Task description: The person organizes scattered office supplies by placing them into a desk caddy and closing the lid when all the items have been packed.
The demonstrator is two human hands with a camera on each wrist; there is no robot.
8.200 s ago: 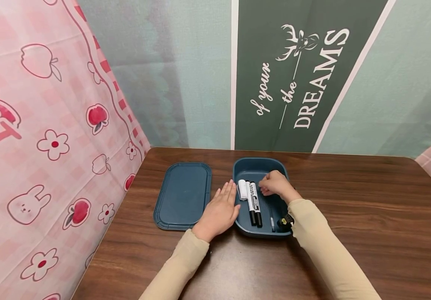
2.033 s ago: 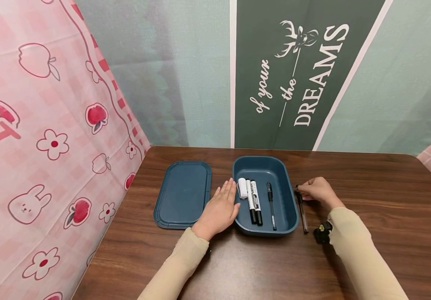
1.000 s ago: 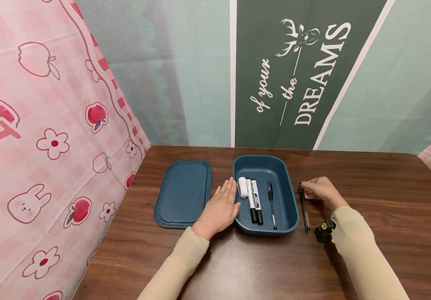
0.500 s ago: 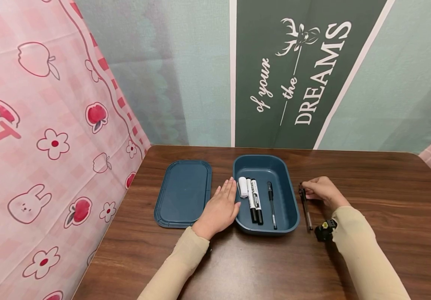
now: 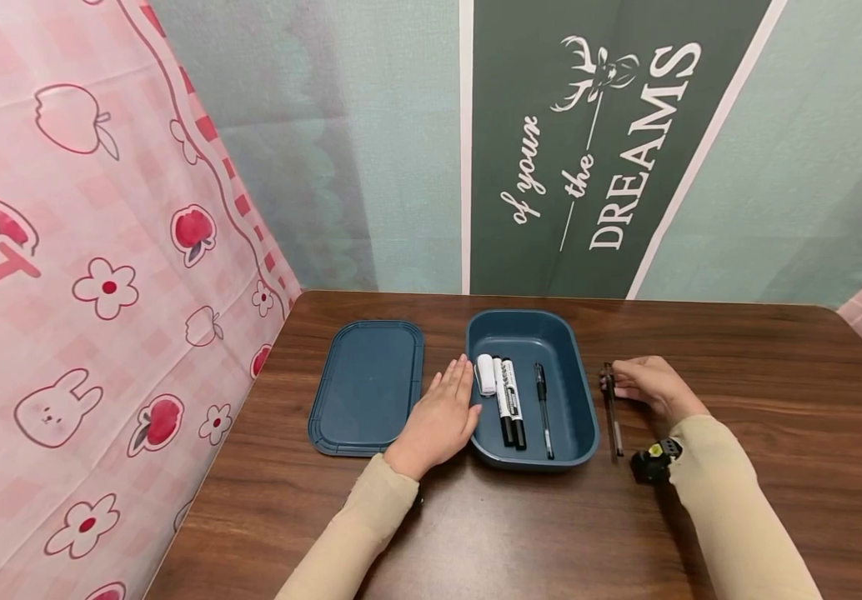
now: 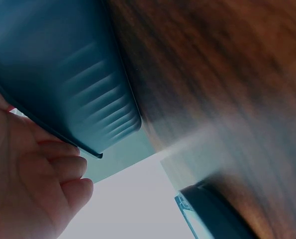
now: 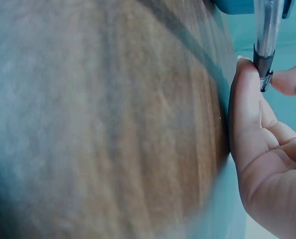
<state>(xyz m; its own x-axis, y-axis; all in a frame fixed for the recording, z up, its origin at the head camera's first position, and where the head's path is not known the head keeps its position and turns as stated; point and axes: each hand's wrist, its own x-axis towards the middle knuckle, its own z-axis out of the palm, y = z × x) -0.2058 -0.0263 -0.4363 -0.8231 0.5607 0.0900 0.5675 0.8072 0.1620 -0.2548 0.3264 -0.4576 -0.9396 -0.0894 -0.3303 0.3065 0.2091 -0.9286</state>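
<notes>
Right hand [image 5: 652,387] pinches the top end of a black pen [image 5: 612,409] lying on the table [image 5: 776,467], just left of its fingertips, beside the blue box [image 5: 577,433]. Left hand [image 5: 438,417] flat and relaxed, fingers resting against the box's left wall; lid [image 5: 367,387] just left of it.

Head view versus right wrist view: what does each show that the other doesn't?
Only the head view shows the left hand flat beside the box, the lid, two markers, a white roll and a pen inside the box. Only the right wrist view shows thumb and finger pinching a clear pen close up. Both show the right hand, that clear pen and the table.
</notes>
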